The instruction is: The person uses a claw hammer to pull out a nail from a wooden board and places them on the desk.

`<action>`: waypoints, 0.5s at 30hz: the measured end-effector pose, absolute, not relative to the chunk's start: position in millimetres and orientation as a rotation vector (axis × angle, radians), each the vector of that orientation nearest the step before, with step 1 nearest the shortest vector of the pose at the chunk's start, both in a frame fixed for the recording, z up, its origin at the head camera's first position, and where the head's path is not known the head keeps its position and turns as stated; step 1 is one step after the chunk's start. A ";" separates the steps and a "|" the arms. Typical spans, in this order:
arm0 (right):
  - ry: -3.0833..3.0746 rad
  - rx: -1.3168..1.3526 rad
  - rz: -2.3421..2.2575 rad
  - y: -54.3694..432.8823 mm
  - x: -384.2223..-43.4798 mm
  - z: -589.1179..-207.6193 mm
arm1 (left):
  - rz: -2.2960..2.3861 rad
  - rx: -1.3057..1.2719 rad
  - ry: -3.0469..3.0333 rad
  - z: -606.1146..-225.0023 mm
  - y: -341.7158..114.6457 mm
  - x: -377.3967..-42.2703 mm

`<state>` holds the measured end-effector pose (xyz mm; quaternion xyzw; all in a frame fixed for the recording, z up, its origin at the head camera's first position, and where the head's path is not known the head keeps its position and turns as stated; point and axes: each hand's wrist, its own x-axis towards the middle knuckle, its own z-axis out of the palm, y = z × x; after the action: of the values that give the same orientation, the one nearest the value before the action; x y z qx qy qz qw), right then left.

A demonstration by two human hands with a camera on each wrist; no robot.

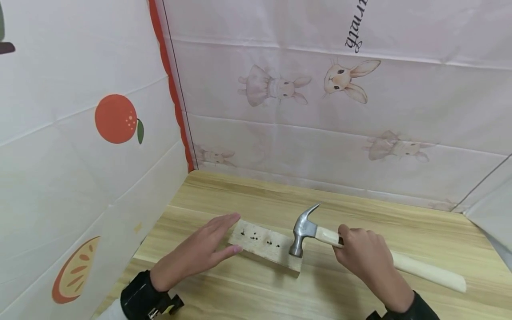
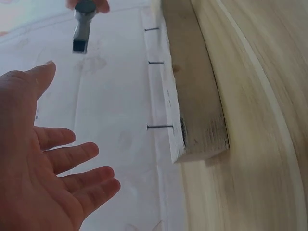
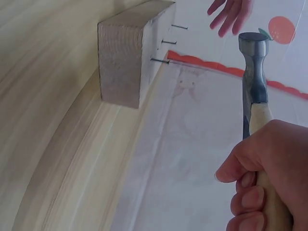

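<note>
My right hand (image 1: 364, 253) grips the wooden handle of a claw hammer (image 1: 305, 229). The hammer's steel head hangs over the right end of a wooden block (image 1: 262, 250), claw pointing away. In the right wrist view, the fingers curl round the handle and the striking face stands apart from the block. Nails (image 2: 160, 127) stick out of the block's top face, three of them showing in the left wrist view. Beside the block's left end is my left hand (image 1: 200, 246), its fingers extended and holding nothing. The left wrist view shows a gap between that palm and the nails.
The block lies on a wood-grain table (image 1: 224, 191). A white sheet with fruit prints (image 1: 116, 119) rises along the left side, and a pale sheet with rabbit prints (image 1: 340, 80) closes off the back. Black bands with small devices (image 1: 144, 293) sit on the wrists.
</note>
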<state>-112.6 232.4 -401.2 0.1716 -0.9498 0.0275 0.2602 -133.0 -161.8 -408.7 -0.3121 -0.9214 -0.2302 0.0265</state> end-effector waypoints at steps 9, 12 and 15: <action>-2.417 0.566 0.060 221.2 -105.1 -400.4 | -1.199 -0.938 -2.904 -406.1 -152.9 -132.1; -2.398 0.579 0.067 216.5 -102.1 -400.8 | -1.368 -0.947 -2.897 -405.5 -149.0 -133.3; -2.379 0.591 0.070 212.4 -99.7 -402.5 | -1.480 -0.936 -2.895 -405.3 -145.0 -134.3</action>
<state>-99.7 212.4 -402.5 0.2270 -0.9130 0.0271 0.3378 -134.3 -145.0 -405.3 -0.2747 -0.8493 -0.4343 -0.1206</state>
